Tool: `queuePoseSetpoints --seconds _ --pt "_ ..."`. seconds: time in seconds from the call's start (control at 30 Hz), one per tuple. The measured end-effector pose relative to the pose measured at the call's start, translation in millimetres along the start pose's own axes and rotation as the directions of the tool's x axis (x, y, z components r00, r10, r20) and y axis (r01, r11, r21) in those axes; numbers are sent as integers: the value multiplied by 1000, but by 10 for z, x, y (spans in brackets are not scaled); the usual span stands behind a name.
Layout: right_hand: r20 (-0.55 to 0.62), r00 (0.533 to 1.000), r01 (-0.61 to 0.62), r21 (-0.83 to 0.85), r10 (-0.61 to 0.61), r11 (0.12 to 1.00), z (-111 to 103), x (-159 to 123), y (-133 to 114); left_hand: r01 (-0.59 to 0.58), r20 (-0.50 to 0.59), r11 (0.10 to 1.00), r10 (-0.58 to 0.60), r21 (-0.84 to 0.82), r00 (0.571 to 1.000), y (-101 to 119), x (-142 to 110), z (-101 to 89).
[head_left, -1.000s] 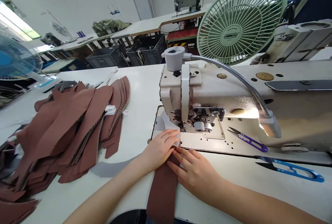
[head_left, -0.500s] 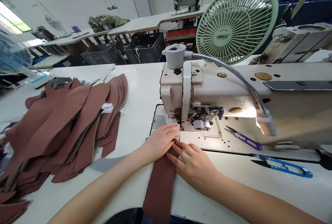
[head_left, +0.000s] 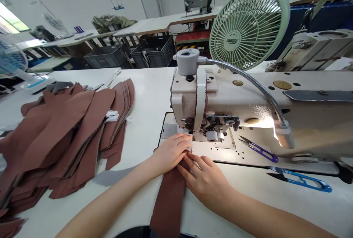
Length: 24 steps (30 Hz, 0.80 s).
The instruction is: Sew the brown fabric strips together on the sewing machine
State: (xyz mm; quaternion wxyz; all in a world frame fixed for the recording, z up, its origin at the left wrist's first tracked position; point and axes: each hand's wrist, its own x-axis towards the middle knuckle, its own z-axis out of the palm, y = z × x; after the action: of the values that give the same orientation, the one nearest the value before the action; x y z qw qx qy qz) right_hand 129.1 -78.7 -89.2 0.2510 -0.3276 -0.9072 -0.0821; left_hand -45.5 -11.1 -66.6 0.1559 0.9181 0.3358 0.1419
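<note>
A long reddish-brown fabric piece (head_left: 168,203) runs from the table's front edge up to the needle area of a white sewing machine (head_left: 220,98). My left hand (head_left: 172,152) presses over its far end beside the presser foot, fingers together and bent over the edge. Close against it, my right hand (head_left: 206,180) pinches the same piece along its right edge, with the fingertips of both hands nearly touching. The needle and the seam are hidden behind my left fingers. A grey piece (head_left: 116,175) lies partly beneath my left forearm.
Stacks of brown cut pieces (head_left: 66,131) cover the left of the table. Purple thread snips (head_left: 260,150) lie on the machine bed, with blue snips (head_left: 303,180) nearer me. A flexible lamp (head_left: 282,133) and a green fan (head_left: 249,28) stand at the right.
The view has shifted slightly. Both hands keep nearly the same hold on the brown fabric piece beside the machine's needle area.
</note>
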Motion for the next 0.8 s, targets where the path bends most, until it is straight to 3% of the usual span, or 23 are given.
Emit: queuePoseSetpoints --seconds 0.17,0.37,0.5,0.8 --pt "29 1000 0 -22 1 1000 32 -17 2 37 -17 999 -37 -36 999 20 35 -17" --pt "146 989 35 -69 -24 997 6 -25 -2 93 -31 995 -94 -24 995 30 72 -26" --pt "188 979 92 -57 -80 994 -26 -58 -110 70 -31 997 -70 -14 997 40 39 -6" --pt "200 977 107 -132 -79 986 -39 -28 -390 14 -64 994 -8 104 998 40 52 32"
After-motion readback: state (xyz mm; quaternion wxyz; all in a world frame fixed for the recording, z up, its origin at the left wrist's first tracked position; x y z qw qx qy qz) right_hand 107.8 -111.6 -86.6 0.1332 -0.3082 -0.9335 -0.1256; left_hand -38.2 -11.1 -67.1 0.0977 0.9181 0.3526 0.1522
